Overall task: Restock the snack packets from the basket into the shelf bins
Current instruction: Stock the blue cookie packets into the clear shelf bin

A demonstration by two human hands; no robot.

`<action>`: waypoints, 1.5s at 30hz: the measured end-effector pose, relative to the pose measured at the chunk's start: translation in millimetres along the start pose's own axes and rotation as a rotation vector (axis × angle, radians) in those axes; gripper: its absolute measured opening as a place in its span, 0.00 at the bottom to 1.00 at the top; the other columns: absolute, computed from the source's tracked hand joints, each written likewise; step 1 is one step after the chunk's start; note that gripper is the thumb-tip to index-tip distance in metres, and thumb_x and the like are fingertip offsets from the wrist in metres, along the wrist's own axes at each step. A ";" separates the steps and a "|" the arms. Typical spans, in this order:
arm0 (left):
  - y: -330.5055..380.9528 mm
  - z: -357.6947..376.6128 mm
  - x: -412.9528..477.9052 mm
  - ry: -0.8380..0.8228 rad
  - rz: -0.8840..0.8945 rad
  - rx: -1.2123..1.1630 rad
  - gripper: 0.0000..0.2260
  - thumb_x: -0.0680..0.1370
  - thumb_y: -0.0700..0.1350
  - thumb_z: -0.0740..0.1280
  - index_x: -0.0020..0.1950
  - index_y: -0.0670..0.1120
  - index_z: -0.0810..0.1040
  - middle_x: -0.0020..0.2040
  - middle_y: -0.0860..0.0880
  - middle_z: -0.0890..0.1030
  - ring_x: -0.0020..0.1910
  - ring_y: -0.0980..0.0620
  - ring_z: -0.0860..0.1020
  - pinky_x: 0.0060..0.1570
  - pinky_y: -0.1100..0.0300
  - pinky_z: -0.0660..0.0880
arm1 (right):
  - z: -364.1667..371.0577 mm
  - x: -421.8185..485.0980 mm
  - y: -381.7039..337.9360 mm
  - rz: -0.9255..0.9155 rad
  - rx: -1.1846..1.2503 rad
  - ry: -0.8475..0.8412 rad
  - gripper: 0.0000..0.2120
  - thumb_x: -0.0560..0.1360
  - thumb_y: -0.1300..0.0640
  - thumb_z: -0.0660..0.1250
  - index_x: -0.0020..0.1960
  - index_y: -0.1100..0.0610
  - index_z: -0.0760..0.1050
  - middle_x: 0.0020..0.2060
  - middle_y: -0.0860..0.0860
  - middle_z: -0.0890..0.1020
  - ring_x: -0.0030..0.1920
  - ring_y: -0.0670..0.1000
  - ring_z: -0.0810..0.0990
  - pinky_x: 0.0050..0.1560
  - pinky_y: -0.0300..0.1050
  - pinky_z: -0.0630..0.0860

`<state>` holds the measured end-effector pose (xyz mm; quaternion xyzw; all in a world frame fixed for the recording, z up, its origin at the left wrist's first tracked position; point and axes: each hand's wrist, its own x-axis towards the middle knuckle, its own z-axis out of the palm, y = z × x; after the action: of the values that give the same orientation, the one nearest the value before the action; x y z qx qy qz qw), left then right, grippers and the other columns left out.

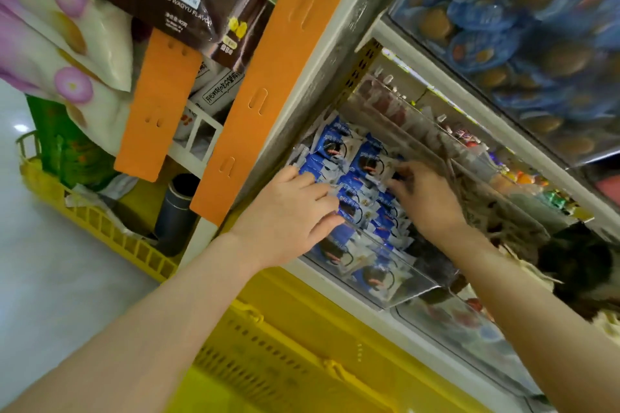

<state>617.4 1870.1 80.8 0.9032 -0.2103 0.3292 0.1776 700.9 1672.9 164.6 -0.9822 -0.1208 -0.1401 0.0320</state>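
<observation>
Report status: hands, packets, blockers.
Left hand flat on blue packets in the clear bin. Right hand pinches one packet's edge. Bin looks full; nothing blocking.

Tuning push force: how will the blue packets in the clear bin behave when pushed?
Blue packets look small and film-wrapped: probably light and slippery. They lie overlapped and tilted in the bin, so likely to slide over each other.

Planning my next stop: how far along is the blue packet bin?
Done: the bin looks nearly full of packets. In hand: the left hand presses the stack while the right hand pinches one into place. Left: the basket shows only its wall, so remaining stock is unclear.
</observation>
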 end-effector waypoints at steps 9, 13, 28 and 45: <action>28.9 -7.8 -9.7 -0.127 -0.169 0.059 0.15 0.81 0.48 0.52 0.64 0.48 0.72 0.60 0.50 0.76 0.62 0.49 0.71 0.69 0.52 0.56 | 9.5 -124.3 -7.2 -0.195 0.151 -0.069 0.20 0.80 0.50 0.55 0.70 0.53 0.65 0.65 0.51 0.73 0.64 0.51 0.72 0.63 0.41 0.66; 51.4 -7.6 -23.6 -0.171 -0.263 -0.037 0.20 0.81 0.48 0.51 0.73 0.49 0.61 0.74 0.50 0.61 0.75 0.50 0.53 0.72 0.55 0.46 | 15.7 -160.1 1.9 -0.293 0.134 0.044 0.22 0.79 0.56 0.61 0.72 0.60 0.64 0.70 0.53 0.67 0.73 0.50 0.61 0.73 0.40 0.50; 115.7 116.8 -191.2 -0.829 -0.222 -0.209 0.13 0.81 0.47 0.53 0.64 0.47 0.68 0.59 0.49 0.70 0.60 0.49 0.67 0.58 0.57 0.61 | 190.9 -292.5 37.8 0.047 0.374 -0.492 0.15 0.81 0.56 0.56 0.67 0.56 0.67 0.61 0.53 0.72 0.62 0.51 0.71 0.60 0.38 0.64; 161.9 210.8 -321.0 -1.514 -0.705 -0.704 0.08 0.78 0.46 0.63 0.53 0.47 0.66 0.58 0.40 0.74 0.54 0.50 0.71 0.44 0.60 0.62 | 330.6 -327.5 54.3 0.833 0.484 -0.885 0.28 0.77 0.61 0.65 0.71 0.67 0.57 0.67 0.63 0.65 0.68 0.62 0.66 0.65 0.52 0.67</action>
<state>423.5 1720.4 -256.3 0.7837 -0.0704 -0.5095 0.3482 497.7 1577.5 -246.6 -0.8768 0.2399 0.3326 0.2510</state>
